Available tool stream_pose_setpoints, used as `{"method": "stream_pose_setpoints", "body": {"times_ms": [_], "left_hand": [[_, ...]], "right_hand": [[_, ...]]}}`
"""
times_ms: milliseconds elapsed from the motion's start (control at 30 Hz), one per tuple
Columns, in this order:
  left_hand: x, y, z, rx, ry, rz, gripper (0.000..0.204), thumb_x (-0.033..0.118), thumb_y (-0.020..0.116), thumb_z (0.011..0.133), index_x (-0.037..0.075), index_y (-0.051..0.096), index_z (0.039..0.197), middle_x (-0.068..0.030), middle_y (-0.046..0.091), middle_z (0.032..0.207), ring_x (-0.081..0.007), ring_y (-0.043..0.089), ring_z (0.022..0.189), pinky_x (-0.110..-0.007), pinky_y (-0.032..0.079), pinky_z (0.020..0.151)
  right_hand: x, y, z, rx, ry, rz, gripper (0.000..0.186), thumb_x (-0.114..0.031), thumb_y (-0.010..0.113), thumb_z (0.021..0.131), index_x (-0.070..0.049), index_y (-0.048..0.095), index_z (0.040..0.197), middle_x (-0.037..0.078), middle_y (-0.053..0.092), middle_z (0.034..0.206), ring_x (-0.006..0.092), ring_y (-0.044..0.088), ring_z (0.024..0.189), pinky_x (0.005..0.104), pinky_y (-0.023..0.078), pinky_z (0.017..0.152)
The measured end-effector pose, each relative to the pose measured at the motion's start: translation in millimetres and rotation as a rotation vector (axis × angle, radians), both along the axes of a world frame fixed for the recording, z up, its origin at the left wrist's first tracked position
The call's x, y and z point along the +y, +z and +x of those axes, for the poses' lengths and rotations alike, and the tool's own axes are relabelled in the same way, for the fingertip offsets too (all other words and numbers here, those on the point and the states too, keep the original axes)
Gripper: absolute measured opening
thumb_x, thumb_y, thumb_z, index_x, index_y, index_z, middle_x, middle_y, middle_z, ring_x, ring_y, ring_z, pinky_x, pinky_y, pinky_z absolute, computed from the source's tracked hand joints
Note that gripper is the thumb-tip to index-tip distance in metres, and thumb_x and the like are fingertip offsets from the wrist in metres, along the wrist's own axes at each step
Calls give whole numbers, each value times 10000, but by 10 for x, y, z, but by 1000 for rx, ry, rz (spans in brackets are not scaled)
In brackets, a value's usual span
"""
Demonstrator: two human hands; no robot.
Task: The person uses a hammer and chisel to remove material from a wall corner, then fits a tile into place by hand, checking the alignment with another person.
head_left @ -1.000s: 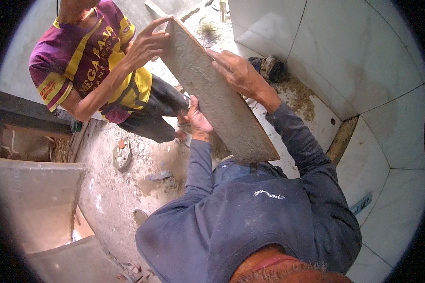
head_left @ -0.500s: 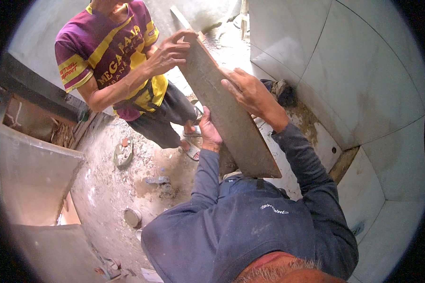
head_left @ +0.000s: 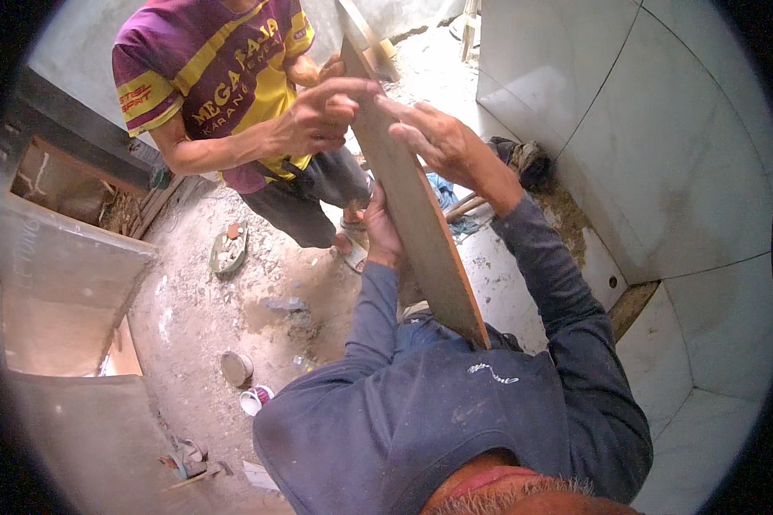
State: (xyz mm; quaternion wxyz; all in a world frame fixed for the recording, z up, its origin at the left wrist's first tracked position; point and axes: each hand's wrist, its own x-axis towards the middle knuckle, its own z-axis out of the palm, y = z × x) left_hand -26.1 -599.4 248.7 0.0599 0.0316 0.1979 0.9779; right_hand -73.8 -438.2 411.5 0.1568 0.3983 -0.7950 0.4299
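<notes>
My left hand (head_left: 382, 227) grips the left side of a long grey board (head_left: 434, 266) with an orange-brown edge, held lengthwise in front of my body. My right hand (head_left: 442, 142) has its fingers stretched out, tips touching the board's right edge near its upper part. At that upper end a co-worker's hand (head_left: 322, 116) reaches across, fingers by the board and close to mine; the other hand (head_left: 322, 73) is partly hidden behind it. The co-worker (head_left: 223, 69), in a purple-and-yellow shirt and dark shorts, stands ahead of me to the left.
Pale tiled walls (head_left: 627, 129) rise at right, with a dark bundle (head_left: 524, 163) at their foot. On the rubble-strewn floor (head_left: 189, 318) lie a green container (head_left: 229, 249), a round can (head_left: 236, 367) and a white-purple cup (head_left: 256, 399). A grey concrete ledge (head_left: 69, 266) runs along the left.
The board has turned more edge-on and steeper. My right hand has moved up it, its fingers straighter. The co-worker's hand has slid down and right, nearer to mine.
</notes>
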Motion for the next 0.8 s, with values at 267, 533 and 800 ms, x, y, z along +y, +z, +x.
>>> {"method": "stream_pose_setpoints", "body": {"times_ms": [267,533,800], "left_hand": [[-234,-111,-318,-146,59,-93,304,373,499,1023,102,626,1082,-25,653,909,-164,639,777,-343,546,702],[-461,-454,-569,89,-417,381,243,324,442,1053,129,540,1161,30,588,939,-114,555,762,-332,475,739],[-147,-298,-693,66,-340,278,176,268,543,1018,104,567,958,18,580,820,-91,559,735,-252,467,677]], "right_hand": [[757,-1172,973,-725,-104,-470,395,-248,597,979,-18,572,1299,105,642,992,157,643,814,313,538,725],[1836,-2670,2528,-1084,-797,-405,306,-306,649,947,-11,622,870,40,623,727,122,599,651,300,490,610],[2072,-3069,3266,-886,-1223,77,255,-235,579,952,-17,629,1074,190,618,1065,381,610,1007,465,497,832]]}}
